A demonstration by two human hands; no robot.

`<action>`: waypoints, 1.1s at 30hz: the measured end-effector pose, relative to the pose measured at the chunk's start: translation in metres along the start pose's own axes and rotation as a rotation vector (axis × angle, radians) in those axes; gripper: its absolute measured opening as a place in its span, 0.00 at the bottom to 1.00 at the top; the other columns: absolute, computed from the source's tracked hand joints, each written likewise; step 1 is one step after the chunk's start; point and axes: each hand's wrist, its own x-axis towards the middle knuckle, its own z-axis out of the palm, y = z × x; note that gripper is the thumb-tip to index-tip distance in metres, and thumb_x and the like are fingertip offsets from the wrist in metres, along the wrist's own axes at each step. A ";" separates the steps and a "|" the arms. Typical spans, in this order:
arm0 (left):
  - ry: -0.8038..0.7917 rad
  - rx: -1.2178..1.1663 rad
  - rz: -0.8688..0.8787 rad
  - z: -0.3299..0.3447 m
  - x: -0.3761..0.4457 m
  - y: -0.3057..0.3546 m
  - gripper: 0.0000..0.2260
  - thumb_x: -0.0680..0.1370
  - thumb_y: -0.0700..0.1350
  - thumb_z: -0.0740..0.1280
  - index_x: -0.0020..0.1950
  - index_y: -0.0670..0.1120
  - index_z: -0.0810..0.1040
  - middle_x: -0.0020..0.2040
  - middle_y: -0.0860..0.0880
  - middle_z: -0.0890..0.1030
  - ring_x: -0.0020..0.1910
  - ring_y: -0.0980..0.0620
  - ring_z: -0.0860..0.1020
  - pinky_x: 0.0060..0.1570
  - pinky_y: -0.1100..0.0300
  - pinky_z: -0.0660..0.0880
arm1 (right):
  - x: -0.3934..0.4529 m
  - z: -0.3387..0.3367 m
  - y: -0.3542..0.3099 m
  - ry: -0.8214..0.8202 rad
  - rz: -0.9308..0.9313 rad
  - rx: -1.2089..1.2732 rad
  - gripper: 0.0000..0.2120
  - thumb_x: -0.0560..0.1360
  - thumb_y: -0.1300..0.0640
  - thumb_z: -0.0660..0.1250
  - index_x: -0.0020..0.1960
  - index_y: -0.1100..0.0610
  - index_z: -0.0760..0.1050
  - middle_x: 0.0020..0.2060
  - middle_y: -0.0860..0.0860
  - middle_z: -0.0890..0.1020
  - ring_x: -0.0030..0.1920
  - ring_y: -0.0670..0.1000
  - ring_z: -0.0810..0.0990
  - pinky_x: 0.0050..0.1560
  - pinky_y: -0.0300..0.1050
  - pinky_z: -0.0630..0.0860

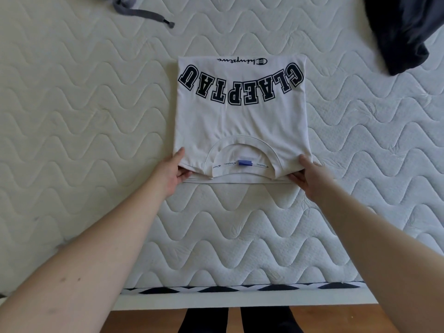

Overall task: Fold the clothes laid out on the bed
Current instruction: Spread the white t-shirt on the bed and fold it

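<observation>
A white T-shirt (241, 121) with black block letters lies folded into a rectangle in the middle of the quilted mattress (79, 121). Its collar faces me, with a blue tag inside. My left hand (173, 173) pinches the near left corner, thumb on top and fingers tucked under the fabric. My right hand (306, 175) pinches the near right corner the same way. Both near corners are slightly lifted off the layer below.
A dark navy garment (403, 30) lies bunched at the far right. A grey garment with a drawstring (141, 13) pokes in at the far left. The mattress's near edge (240, 288) has a black-and-white trim; wooden floor and my legs show below.
</observation>
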 end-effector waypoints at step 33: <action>0.002 -0.113 -0.155 0.004 -0.007 -0.010 0.09 0.82 0.43 0.64 0.60 0.42 0.71 0.48 0.45 0.81 0.40 0.48 0.82 0.33 0.56 0.82 | -0.054 0.043 0.060 0.265 -0.093 -0.259 0.11 0.78 0.52 0.68 0.44 0.61 0.79 0.32 0.53 0.84 0.29 0.48 0.83 0.27 0.40 0.76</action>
